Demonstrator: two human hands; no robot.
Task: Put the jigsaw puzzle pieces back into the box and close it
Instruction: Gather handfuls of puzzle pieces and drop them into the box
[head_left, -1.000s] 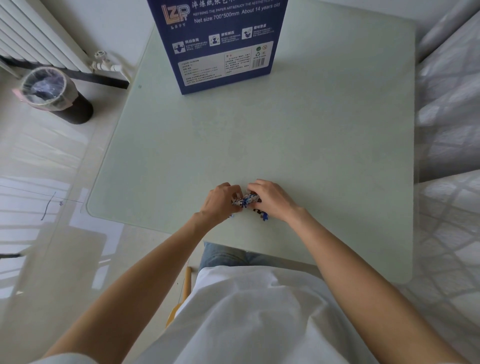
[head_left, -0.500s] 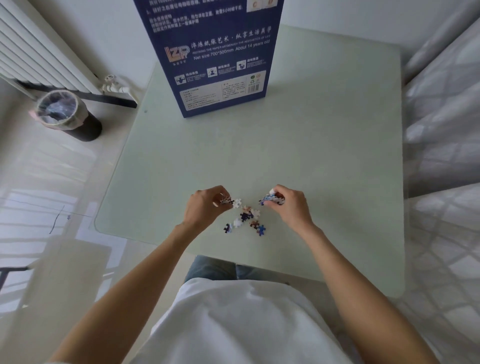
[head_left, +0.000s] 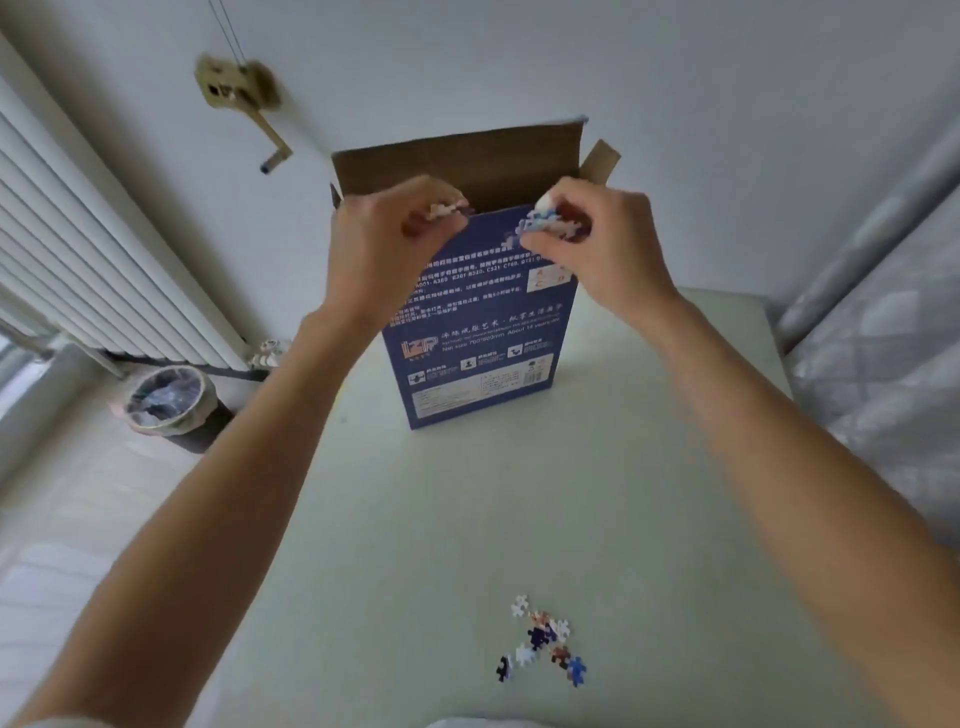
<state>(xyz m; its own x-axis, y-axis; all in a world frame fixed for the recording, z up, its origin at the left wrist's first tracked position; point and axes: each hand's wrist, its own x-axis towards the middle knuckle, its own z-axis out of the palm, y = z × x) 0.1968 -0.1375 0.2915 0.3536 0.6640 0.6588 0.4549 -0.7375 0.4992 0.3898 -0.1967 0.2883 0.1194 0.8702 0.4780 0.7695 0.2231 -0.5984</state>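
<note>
A tall blue puzzle box (head_left: 480, 358) stands upright at the far side of the pale green table (head_left: 649, 519), its brown top flaps open. My left hand (head_left: 387, 244) is raised at the box's open top, pinching a few puzzle pieces (head_left: 445, 210). My right hand (head_left: 597, 239) is level with it at the top right, gripping a bunch of blue and white puzzle pieces (head_left: 545, 226). Several loose puzzle pieces (head_left: 543, 642) lie in a small cluster on the table near me.
A white radiator (head_left: 78, 249) runs along the left wall. A lined waste bin (head_left: 169, 400) stands on the floor beside the table. A patterned bed cover (head_left: 893, 353) borders the table on the right. A wall crank handle (head_left: 244, 104) hangs behind the box.
Both hands lifted from the table's near edge up to the open top of the box, each carrying pieces. The view tilted upward, and a small cluster of pieces stayed on the table.
</note>
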